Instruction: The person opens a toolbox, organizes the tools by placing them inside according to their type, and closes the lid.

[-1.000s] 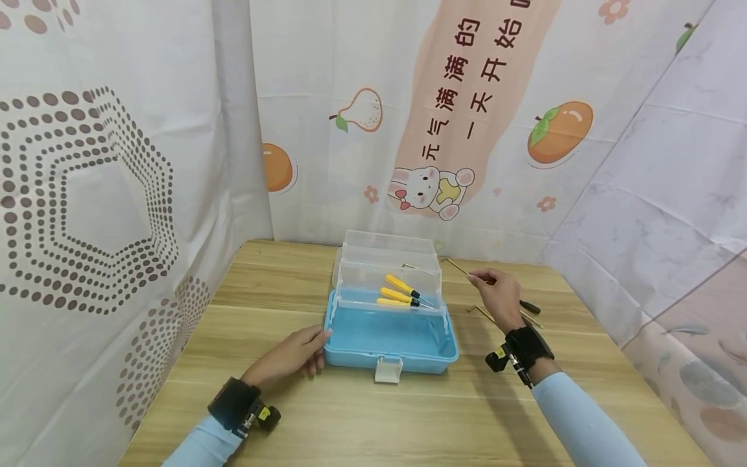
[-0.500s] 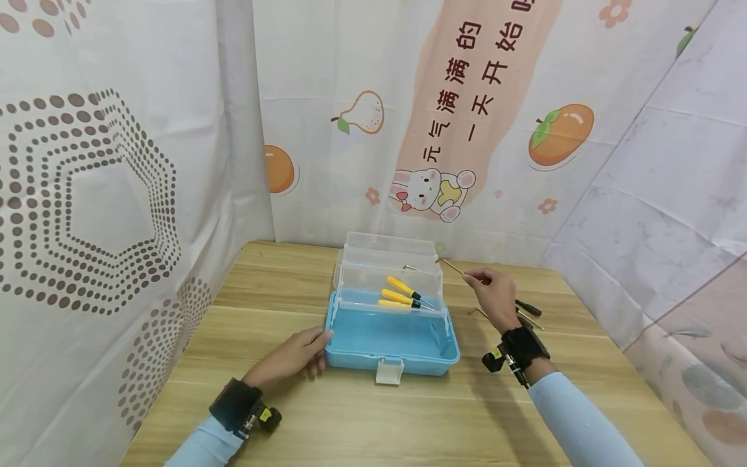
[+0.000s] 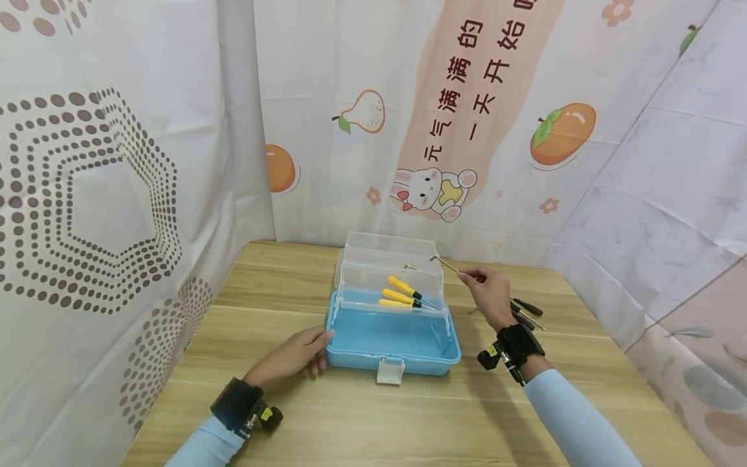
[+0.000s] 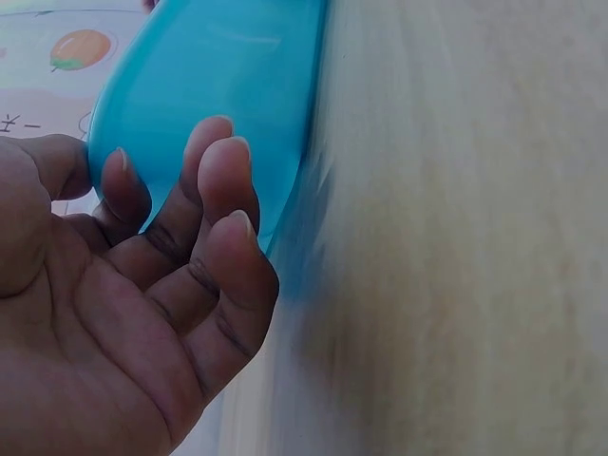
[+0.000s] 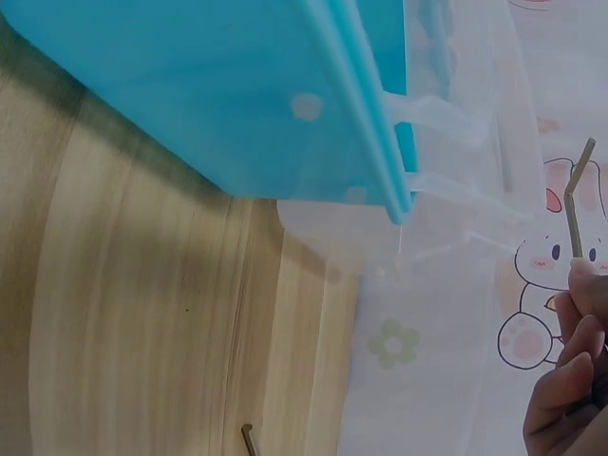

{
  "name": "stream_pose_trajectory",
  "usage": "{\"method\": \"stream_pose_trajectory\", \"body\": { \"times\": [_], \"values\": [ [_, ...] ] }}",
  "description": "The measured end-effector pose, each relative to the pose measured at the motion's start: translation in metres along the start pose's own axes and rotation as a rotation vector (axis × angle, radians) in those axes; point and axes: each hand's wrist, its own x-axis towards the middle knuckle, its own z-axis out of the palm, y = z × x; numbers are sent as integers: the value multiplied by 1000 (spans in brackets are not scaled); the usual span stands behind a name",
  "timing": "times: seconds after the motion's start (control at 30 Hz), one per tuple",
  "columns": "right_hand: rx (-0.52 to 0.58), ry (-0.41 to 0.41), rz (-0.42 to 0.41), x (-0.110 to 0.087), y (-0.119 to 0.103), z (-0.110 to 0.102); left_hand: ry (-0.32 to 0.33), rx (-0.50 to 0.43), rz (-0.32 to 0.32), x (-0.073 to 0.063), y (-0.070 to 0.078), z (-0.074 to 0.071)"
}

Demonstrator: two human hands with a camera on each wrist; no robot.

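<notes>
A light blue toolbox [image 3: 350, 357] stands with its clear lid and stepped clear trays [image 3: 358, 275] raised at the back. My left hand [image 3: 297, 353] holds its left front corner. In the left wrist view the thumb [image 4: 62, 163] is at the rim and the index finger lies against the outer wall; the other fingers are loosely bent. My right hand [image 3: 490, 295] pinches a brass-coloured L-shaped hex key [image 3: 449, 265], its bent end near the upper tray's right end. Several yellow-handled screwdrivers [image 3: 401, 285] lie in the lower tray. Another hex key [image 3: 412, 267] shows in the upper tray.
Right of the box, partly behind my right hand, lie black-handled tools [image 3: 528, 307] and brass-coloured rods. One hex key [image 5: 248, 437] end pokes out on the wooden table [image 3: 373, 421]. A white latch [image 3: 390, 371] hangs at the box front. Printed curtains [image 3: 327, 194] enclose the table.
My right hand has moved left with the hex key, bringing its bent end to the upper tray. More of the black-handled tools now shows. The left hand stays on the toolbox corner.
</notes>
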Motion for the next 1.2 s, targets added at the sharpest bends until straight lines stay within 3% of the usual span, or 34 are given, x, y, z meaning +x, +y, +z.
{"method": "stream_pose_trajectory", "body": {
  "times": [1.2],
  "values": [
    [-30,-11,-114,11,-16,29,-1,6,-6,1,0,0]
  ]
}}
